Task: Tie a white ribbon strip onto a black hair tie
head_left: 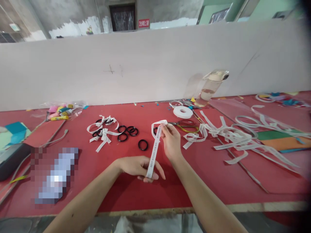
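Note:
A white ribbon (pixel 155 152) printed with "BEST WISHES FOR YOU" runs between my two hands above the red tabletop. My right hand (pixel 172 140) pinches its upper part between thumb and fingers, and a loop of the ribbon hangs to the left of the fingertips. The lower end lies at the thumb of my left hand (pixel 136 166), whose fingers curl beneath it; the exact grip there is partly hidden. Beyond my left hand are several black rings like hair ties (pixel 143 145). Farther left, white ribbon bows (pixel 104 136) lie among more black rings.
Cut ribbon strips (pixel 233 137) lie in a heap at right. Scissors (pixel 187 124), a white roll (pixel 183 112) and a bottle with liquid (pixel 209 90) are behind. A blurred-out object (pixel 58 176) sits at left, near a cable (pixel 57 139). A pale partition (pixel 145 64) borders the table.

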`<state>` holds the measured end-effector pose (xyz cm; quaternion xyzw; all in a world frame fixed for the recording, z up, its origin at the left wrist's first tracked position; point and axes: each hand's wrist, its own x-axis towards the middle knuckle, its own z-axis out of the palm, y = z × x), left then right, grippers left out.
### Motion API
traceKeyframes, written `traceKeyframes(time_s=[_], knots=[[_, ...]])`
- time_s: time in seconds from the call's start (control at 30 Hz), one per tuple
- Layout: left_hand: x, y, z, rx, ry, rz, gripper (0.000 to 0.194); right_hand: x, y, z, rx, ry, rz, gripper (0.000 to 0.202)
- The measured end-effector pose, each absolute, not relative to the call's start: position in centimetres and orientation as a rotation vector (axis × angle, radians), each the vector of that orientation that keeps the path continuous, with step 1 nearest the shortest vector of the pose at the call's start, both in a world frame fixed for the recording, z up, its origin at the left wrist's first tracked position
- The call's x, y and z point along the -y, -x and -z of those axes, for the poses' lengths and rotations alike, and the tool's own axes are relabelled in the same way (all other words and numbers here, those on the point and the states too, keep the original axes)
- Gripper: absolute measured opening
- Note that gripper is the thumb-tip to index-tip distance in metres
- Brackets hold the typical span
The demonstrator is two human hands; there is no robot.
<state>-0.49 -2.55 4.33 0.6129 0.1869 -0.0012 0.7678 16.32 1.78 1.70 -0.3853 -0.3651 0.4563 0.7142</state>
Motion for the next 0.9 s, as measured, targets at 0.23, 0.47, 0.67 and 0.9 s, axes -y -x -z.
traceKeyframes(time_s=[0.23, 0.47, 0.67, 0.9], knots=[[2.4, 0.5, -4.1, -0.36, -1.349, 0.005, 0.04, -2.0, -16.5, -1.4, 0.825, 0.906, -0.952, 0.034], [2.5, 0.1, -2.7, -0.558, -1.043, -0.342, 0.024, -2.1, -16.1, -1.2, 0.907, 0.924, -0.966, 0.03], [2.2, 0.1, -2.6, -0.598, -0.885, -0.372, 0.022, -2.0, -16.3, -1.3, 0.913, 0.873, -0.985, 0.025], [2.4, 0.4, -3.3, -0.515, -0.988, -0.435, 0.019, -1.0, -15.9, -2.1, 1.138, 0.677, -1.145, 0.051]])
